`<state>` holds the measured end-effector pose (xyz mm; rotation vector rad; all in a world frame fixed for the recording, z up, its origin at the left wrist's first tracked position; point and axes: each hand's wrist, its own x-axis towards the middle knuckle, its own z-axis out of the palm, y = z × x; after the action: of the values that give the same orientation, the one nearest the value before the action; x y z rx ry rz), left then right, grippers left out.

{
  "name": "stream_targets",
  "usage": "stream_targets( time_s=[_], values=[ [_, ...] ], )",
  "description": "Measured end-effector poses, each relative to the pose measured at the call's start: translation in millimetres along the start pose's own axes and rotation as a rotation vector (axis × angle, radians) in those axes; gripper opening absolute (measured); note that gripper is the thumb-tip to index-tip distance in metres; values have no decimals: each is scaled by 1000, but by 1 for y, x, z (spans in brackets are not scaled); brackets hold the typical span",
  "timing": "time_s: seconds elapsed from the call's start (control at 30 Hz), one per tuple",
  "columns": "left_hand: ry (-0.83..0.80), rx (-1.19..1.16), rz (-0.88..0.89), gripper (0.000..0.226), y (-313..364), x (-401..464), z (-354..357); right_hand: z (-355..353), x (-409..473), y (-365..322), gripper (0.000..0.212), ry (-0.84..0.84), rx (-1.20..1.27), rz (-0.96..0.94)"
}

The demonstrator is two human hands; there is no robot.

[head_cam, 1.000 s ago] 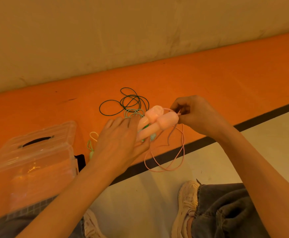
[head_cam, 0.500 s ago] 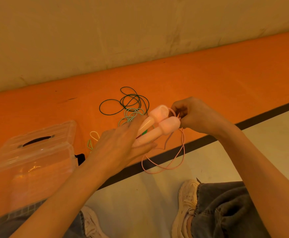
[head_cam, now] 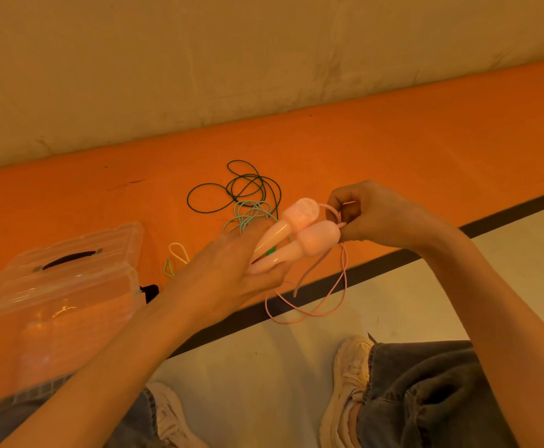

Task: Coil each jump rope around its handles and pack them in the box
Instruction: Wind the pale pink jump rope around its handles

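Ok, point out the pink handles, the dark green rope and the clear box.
pink handles [head_cam: 317, 238], head view, fat end of the nearer handle.
dark green rope [head_cam: 199, 189], head view, left loop.
clear box [head_cam: 70, 286], head view, lid edge.

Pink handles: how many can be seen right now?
2. Both pink handles lie side by side in the left hand: one handle farther from the camera, the other handle nearer. More could sit unseen in the clear box.

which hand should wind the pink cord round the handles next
Right. The right hand already pinches the pink cord at the top of the handles, so it is probably free to wrap. The left hand grips both handles and seems better kept steadying them.
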<state>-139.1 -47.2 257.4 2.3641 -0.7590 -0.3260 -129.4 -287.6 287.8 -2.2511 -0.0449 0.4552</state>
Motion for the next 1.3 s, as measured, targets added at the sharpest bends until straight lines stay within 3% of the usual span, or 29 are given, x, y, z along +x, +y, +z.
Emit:
stream_targets(
  time_s=[0.13, 0.2, 0.37, 0.5, 0.63, 0.73, 0.87, 0.97, 1.07, 1.3],
  values=[
    [-109, -173, 74, 43, -4, -4, -7, -19, -14, 3, 20, -275, 152, -17],
    [-166, -210, 92, 39, -7, -8, -8, -22, -18, 4, 22, -285, 208, -33],
    [-154, -72, 71, 44, -5, -15, -5, -16, -15, 4, 21, -131, 186, -102],
    [-94, -102, 44, 55, -6, -13, 0, -11, -11, 0, 21, -48, 189, -130],
    [-84, -90, -56, 39, -12, -8, -3, -3, -3, 3, 7, 112, -106, -169],
    [-66, -27, -86, 41, -15, -8, -2, 2, 1, 2, 5, 203, -219, -204],
    [-47, -279, -102, 36, -9, -8, -2, 1, -3, -6, 6, 183, 137, -245],
    [-85, -538, -57, 40, -3, -8, -2, -2, -5, -6, 19, 77, 507, -253],
    [-111, -662, -40, 30, 1, -6, 2, 0, -4, -6, 34, -17, 795, -242],
    [-119, -730, 17, 42, 2, -6, 8, 4, -1, -8, 17, -94, 1013, -265]
  ],
)
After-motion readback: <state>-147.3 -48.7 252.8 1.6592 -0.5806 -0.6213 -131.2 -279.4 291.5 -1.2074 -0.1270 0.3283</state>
